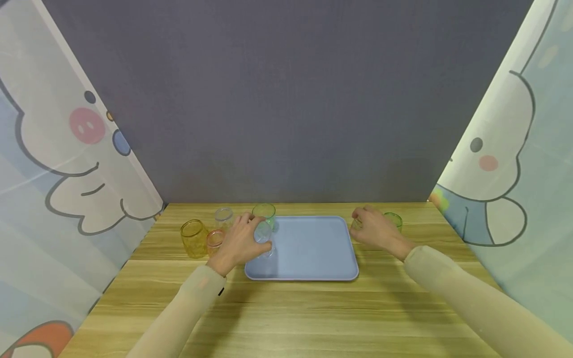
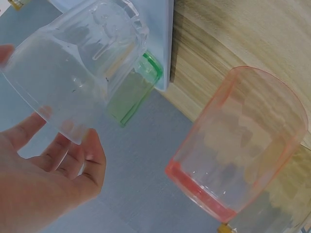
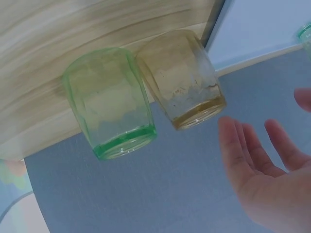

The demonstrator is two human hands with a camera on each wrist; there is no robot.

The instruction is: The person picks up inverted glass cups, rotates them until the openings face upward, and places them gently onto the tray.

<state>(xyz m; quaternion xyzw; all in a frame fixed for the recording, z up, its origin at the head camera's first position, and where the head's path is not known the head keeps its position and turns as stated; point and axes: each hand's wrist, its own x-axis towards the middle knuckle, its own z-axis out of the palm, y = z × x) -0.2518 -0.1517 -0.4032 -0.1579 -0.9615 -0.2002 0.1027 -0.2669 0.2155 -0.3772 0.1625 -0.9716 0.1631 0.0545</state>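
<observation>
A: Near side first, then. What is brought in over the table's near edge?
B: Two pale sleeves are stretched over it, towards a blue tray laid across the middle.
A: And at that tray's left edge?
B: There the clear glass is found, and it is gripped by the left hand, pinched between thumb and fingers. Whether the tray is touched by its base cannot be told.
A: Any company on that side?
B: Plenty! A pink-rimmed glass is placed just beside that wrist, and an amber glass is set next to it, nearer the table's left edge.
A: Over to the right hand?
B: Nothing is held there; the fingers are spread loosely. A straw-coloured glass is neared by them, by the tray's right edge; contact cannot be made out. A green glass is stood just beside it, towards the table's right edge.
A: Farther back?
B: A pale glass is seen behind the pink one, and a green-rimmed tumbler is stationed at the tray's far left corner.
A: And beyond?
B: The table's far edge is backed by a grey panel, flanked by cartoon-printed sheets.
</observation>
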